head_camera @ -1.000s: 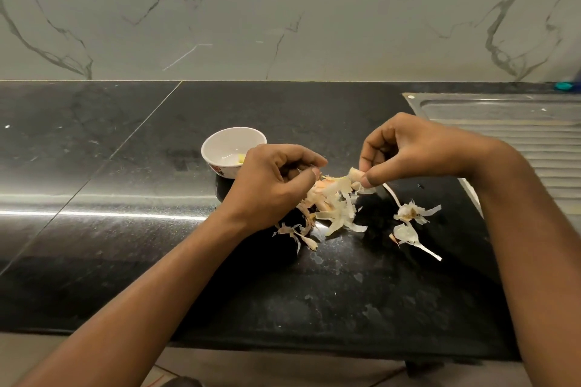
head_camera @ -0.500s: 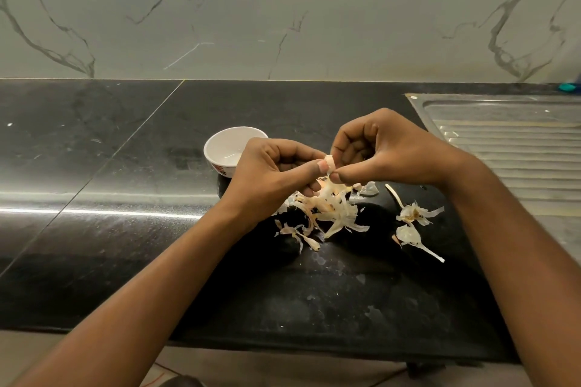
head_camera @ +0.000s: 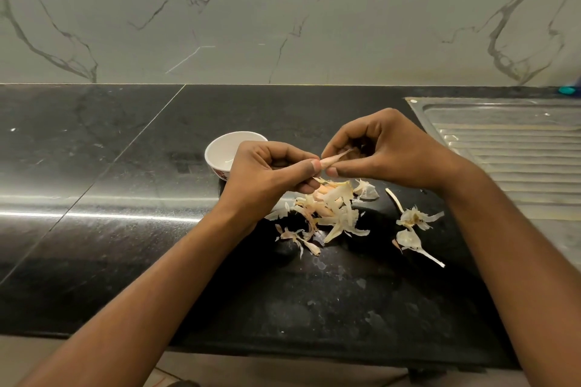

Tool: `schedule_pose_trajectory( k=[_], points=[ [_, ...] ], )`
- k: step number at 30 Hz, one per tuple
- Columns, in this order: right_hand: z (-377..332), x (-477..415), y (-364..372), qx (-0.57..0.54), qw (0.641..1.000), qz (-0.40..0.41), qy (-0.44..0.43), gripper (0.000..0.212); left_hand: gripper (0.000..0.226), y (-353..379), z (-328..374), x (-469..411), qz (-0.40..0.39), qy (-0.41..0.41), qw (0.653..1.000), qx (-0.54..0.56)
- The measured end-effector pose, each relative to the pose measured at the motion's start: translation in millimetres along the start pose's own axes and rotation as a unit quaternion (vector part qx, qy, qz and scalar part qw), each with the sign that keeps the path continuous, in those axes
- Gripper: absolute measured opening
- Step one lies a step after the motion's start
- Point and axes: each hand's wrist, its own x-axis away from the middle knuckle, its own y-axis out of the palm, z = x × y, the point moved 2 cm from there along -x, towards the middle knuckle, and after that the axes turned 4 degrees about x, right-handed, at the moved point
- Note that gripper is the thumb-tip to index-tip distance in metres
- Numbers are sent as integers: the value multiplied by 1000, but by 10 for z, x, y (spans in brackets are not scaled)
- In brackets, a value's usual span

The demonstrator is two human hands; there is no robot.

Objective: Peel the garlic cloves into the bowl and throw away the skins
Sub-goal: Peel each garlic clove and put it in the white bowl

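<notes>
No readable text, labels or numbers anywhere.

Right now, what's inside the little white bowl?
The part of the white bowl that shows is bare white inside, and I can't make out any garlic there. The left hand covers its near right side, so any cloves lying there are hidden.

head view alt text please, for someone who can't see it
The left hand and right hand pinch a garlic clove between them above a pile of skins on a black counter. A white bowl stands behind the left hand; a steel drainboard lies at right.
</notes>
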Motion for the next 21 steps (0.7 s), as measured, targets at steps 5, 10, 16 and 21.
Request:
schedule_pose_trajectory(
  k=[5, 10, 16, 21],
  points=[
    [-2, -18, 40, -41, 999, 1, -9, 23, 10, -7, 7, 7, 28, 16, 999, 7],
    [-23, -36, 60, -94, 995, 17, -15, 27, 11, -19, 52, 19, 57, 61, 996, -25],
    [-1, -44, 73, -106, 994, 27, -18, 23, 11, -11, 51, 18, 59, 25, 998, -14],
    [29, -44, 93, -80, 996, 11, -24, 25, 12, -30, 7, -2, 40, -63, 997, 29]
  ],
)
